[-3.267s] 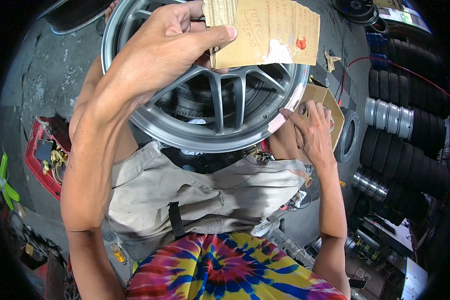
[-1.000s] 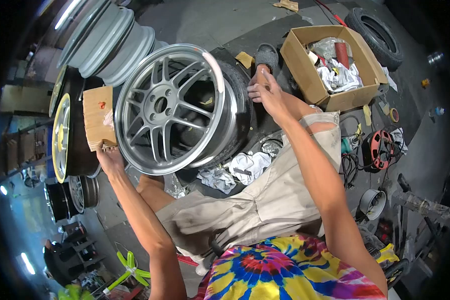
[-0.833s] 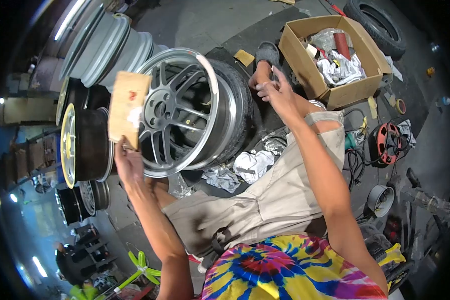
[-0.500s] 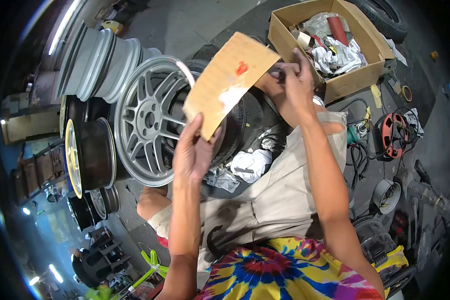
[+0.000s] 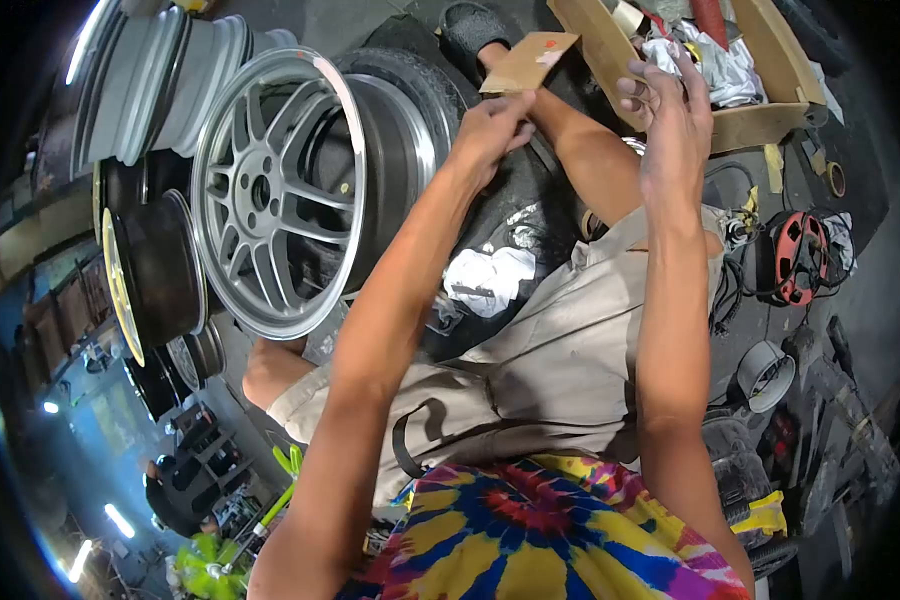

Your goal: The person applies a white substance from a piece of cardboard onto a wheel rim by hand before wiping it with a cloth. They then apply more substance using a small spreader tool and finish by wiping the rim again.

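My left hand [image 5: 492,137] reaches forward with its fingers curled at the near edge of a piece of cardboard [image 5: 526,64]. The cardboard carries a small red mark and a pale smear, and it overlaps my lower leg in this view. My right hand [image 5: 676,115] is raised before the cardboard box, fingers apart and holding nothing. Left of my left hand, a silver spoked wheel rim [image 5: 232,187] stands tilted against a black tyre [image 5: 402,72]. A pinkish patch [image 5: 341,98] runs along the rim's upper right lip.
A cardboard box [image 5: 770,122] of crumpled paper and scraps stands front right. Crumpled white paper [image 5: 490,280] lies between my legs. More rims [image 5: 155,270] are stacked at left. A red cable reel [image 5: 800,258] and loose cables lie at right, near a round white container [image 5: 767,376].
My left hand has moved forward and right, and the cardboard is now farther away and tilted flatter. My right hand has shifted right, with its fingers raised. The view has shifted slightly.
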### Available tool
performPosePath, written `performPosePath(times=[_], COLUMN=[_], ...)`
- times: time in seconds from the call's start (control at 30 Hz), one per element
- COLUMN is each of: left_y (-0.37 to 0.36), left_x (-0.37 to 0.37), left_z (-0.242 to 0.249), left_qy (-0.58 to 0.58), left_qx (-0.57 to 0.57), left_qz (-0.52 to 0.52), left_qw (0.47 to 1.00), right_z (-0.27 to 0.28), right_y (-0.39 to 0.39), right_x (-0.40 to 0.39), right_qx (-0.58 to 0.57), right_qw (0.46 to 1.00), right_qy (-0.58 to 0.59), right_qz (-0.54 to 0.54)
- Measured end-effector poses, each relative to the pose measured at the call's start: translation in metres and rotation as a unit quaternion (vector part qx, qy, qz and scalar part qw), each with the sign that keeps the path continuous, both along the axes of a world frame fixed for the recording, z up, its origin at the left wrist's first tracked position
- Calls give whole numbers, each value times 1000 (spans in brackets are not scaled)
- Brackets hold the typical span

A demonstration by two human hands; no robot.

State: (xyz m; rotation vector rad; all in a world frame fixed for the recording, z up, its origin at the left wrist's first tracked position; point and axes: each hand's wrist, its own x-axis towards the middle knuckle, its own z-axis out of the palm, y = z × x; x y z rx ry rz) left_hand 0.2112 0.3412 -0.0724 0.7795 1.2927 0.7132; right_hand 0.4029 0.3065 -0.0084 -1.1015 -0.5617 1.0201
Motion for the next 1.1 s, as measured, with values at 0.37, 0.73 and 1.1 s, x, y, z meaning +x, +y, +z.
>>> performPosePath(times=[0.37,0.73,1.1], left_y=[-244,-259,-246], left_x=[-190,-220,-162], left_z=[-97,-106,121], left_qy=[306,364,205], left_qx=[-434,-268,-234], left_qz=[-135,-123,-4], left_qw=[837,883,950], right_z=[3,9,-10], right_y=[-4,-19,-14], right_x=[-30,-53,-49], right_qx=[-49,-32,-50], right_qw=[995,990,983], right_qy=[-15,-51,-73], right_qz=[81,129,162])
